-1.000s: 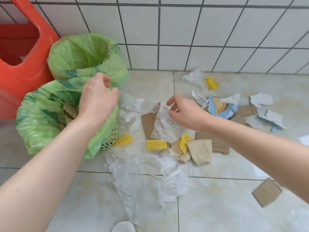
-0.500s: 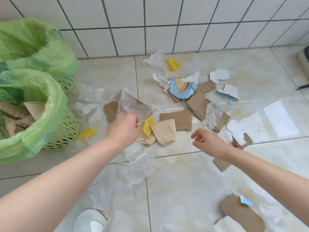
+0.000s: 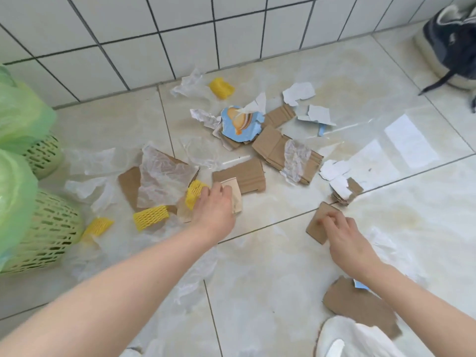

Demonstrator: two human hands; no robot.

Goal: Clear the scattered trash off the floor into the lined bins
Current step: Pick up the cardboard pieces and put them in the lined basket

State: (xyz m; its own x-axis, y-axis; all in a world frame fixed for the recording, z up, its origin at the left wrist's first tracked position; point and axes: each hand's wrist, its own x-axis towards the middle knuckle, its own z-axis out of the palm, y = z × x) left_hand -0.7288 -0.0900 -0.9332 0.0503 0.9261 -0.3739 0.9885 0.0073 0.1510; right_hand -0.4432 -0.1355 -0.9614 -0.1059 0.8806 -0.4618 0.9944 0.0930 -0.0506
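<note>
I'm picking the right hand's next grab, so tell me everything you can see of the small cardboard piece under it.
The small cardboard piece is plain brown, flat and roughly rectangular, with no print showing. It lies on the pale floor tile, its top corner reaching a grout line. The right hand covers its right side, fingertips on it. Whether they pinch or only press cannot be told. No other scrap touches it.

Glossy beige marble-pattern floor tiles (image 3: 283, 266) meet a white square-tiled wall with dark grout (image 3: 180, 34); daylight reflects off the floor.
</note>
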